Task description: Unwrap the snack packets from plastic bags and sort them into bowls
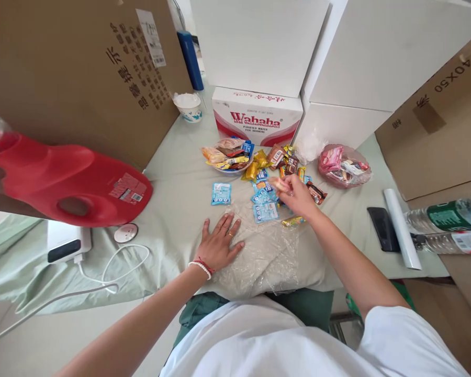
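Note:
My left hand (219, 242) lies flat and open on the pale green cloth (172, 209), its fingertips at the edge of a clear plastic bag (265, 251). My right hand (298, 195) is pinched shut on a small orange-wrapped snack (278, 183) above a loose pile of wrapped sweets (277, 165). Several light-blue sachets (265, 211) lie just below that hand, one more (221, 193) apart to the left. A bowl of snack packets (230, 155) stands behind the pile.
A pink bag of snacks (344, 166) lies at the right, a Wahaha carton (256, 115) behind. A red jug (68, 180), power bank (66, 242) and cable sit left. A black phone (383, 228), white roll (401, 227) and bottles (451, 225) are right; cardboard boxes surround.

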`<state>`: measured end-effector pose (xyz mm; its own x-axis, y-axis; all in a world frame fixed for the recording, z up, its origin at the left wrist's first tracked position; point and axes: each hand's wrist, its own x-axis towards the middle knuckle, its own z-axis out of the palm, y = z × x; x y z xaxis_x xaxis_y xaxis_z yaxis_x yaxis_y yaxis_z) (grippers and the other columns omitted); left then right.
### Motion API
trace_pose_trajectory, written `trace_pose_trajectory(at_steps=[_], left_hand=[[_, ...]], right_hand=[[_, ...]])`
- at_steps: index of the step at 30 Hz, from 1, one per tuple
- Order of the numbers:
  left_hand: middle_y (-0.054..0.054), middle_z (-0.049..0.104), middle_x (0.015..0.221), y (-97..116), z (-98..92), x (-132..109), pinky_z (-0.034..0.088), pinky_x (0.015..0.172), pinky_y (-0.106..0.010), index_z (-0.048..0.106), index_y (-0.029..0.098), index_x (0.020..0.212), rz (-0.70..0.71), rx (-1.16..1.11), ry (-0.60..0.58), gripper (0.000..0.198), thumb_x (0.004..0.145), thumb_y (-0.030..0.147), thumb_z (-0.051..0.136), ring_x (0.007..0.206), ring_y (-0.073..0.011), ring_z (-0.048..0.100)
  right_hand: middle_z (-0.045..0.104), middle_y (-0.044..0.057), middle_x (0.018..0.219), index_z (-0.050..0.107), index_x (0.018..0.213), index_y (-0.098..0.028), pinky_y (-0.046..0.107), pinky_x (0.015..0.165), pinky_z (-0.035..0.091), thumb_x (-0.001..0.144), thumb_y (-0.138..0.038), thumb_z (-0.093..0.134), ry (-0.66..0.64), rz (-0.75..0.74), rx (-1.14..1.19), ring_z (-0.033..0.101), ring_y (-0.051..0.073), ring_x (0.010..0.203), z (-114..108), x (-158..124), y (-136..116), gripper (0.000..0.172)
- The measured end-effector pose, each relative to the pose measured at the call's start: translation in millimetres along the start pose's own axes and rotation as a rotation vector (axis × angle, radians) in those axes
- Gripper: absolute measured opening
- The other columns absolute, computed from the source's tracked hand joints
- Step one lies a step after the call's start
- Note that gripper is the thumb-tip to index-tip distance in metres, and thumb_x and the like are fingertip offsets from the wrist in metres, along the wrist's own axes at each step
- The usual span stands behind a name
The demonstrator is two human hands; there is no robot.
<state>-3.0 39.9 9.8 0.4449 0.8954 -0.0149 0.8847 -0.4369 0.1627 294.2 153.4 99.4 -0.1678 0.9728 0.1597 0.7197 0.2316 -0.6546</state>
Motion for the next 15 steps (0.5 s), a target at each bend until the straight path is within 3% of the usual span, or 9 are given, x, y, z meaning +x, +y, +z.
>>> trace_pose_trajectory(at_steps=[3, 6, 8, 11, 15], left_hand=[[-0.014, 0.026, 0.173, -0.2, -0.8, 0.3, 0.000, 0.127, -0.070, 0.038, 0.026, 0.163, -0.006, -0.015, 0.001, 0.069, 0.102, 0.057, 0.042, 0.159, -0.0337, 0.029], [-0.015, 0.026, 0.173, -0.7, -2.1, 0.2, 0.002, 0.127, -0.071, 0.037, 0.024, 0.163, 0.007, -0.009, -0.008, 0.069, 0.101, 0.051, 0.042, 0.159, -0.0353, 0.030], [-0.015, 0.026, 0.173, -1.1, -2.3, 0.0, 0.003, 0.126, -0.071, 0.036, 0.023, 0.164, 0.010, -0.001, -0.015, 0.069, 0.101, 0.049, 0.042, 0.159, -0.0357, 0.031], [-0.013, 0.027, 0.173, -2.0, -0.7, -0.1, 0.003, 0.127, -0.071, 0.036, 0.025, 0.164, 0.008, 0.003, -0.008, 0.069, 0.101, 0.054, 0.040, 0.159, -0.0356, 0.031], [-0.013, 0.028, 0.172, -3.1, 2.4, -0.2, 0.001, 0.127, -0.070, 0.037, 0.026, 0.163, 0.004, 0.003, 0.010, 0.068, 0.102, 0.057, 0.039, 0.158, -0.0340, 0.031]], right_hand=[[0.066, 0.011, 0.125, 0.049, 0.100, -0.025, 0.041, 0.094, 0.051, 0.085, -0.021, 0.056, -0.109, -0.194, 0.202, 0.062, 0.027, 0.117, 13.8, -57.5, -28.7, 0.017], [0.067, 0.013, 0.121, 0.049, 0.100, -0.025, 0.043, 0.094, 0.050, 0.090, -0.016, 0.050, -0.110, -0.325, 0.160, 0.063, 0.027, 0.115, 43.8, -107.8, -47.7, 0.014], [0.069, 0.013, 0.113, 0.051, 0.100, -0.024, 0.043, 0.091, 0.051, 0.092, -0.016, 0.047, -0.104, -0.381, 0.110, 0.065, 0.027, 0.107, 57.6, -126.9, -48.2, 0.012], [0.069, 0.012, 0.111, 0.053, 0.102, -0.024, 0.042, 0.092, 0.051, 0.097, -0.019, 0.046, -0.026, -0.387, 0.062, 0.065, 0.026, 0.106, 49.1, -124.6, -31.4, 0.010], [0.068, 0.015, 0.116, 0.057, 0.103, -0.022, 0.046, 0.096, 0.050, 0.100, -0.024, 0.047, 0.212, -0.235, -0.127, 0.061, 0.028, 0.110, -4.1, -69.2, 11.2, 0.010]])
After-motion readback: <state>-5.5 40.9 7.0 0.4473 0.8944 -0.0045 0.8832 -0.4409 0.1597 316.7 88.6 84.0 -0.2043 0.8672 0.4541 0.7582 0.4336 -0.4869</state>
